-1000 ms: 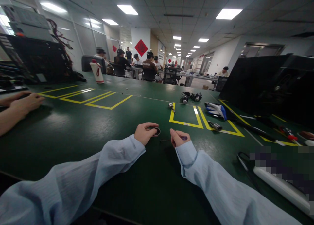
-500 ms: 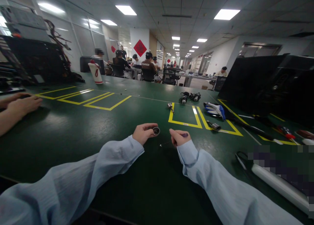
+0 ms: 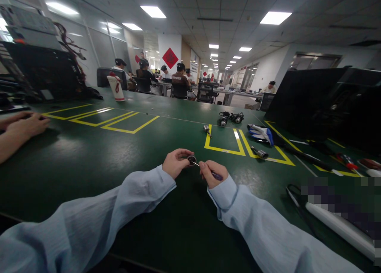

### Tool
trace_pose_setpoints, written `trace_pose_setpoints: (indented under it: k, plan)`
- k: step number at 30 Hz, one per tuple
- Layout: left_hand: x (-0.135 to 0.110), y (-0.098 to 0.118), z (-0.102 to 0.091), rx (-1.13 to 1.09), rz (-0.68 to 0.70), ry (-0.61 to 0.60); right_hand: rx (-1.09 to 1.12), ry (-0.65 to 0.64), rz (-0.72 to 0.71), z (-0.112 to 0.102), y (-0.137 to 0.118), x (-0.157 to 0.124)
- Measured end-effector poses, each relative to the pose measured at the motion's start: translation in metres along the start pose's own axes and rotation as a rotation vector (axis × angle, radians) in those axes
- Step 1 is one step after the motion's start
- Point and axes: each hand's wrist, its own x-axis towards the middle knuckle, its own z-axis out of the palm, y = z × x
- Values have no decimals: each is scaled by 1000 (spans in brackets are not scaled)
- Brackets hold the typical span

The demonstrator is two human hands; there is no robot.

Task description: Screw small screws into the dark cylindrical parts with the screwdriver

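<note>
My left hand (image 3: 176, 162) is closed around a small round metal part (image 3: 192, 159), its open end facing right. In my right hand (image 3: 212, 173) is a screwdriver (image 3: 218, 176) with a dark purple handle and a thin shaft. The shaft's tip reaches to the opening of the metal part; whether it touches anything inside I cannot tell. Both hands are above the green table (image 3: 178, 225). Beyond them, a metal cylindrical part with a thin stem (image 3: 206, 130) lies by a yellow tape outline, and another metal cylinder (image 3: 260, 153) lies to the right.
Dark metal parts with cables (image 3: 231, 118) lie farther back. To the right are a blue-and-white glove (image 3: 260, 134), a red-handled tool (image 3: 347, 161) and a silver bar (image 3: 339, 227). A white cup (image 3: 116, 88) stands at back left. Another person's hands (image 3: 25, 126) rest at the left edge.
My right hand has turned and brought the screwdriver's tip left and up to the metal part's opening. My left hand has shifted slightly right with the part.
</note>
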Motion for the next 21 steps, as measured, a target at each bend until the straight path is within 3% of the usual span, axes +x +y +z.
trace_pose_setpoints:
  k: [14, 21]
  plan:
    - [-4, 4, 3, 184, 111, 15, -128, 20, -316, 0, 2, -1]
    - [-3, 2, 1, 205, 131, -3, -139, 34, -284, 2, 6, -1]
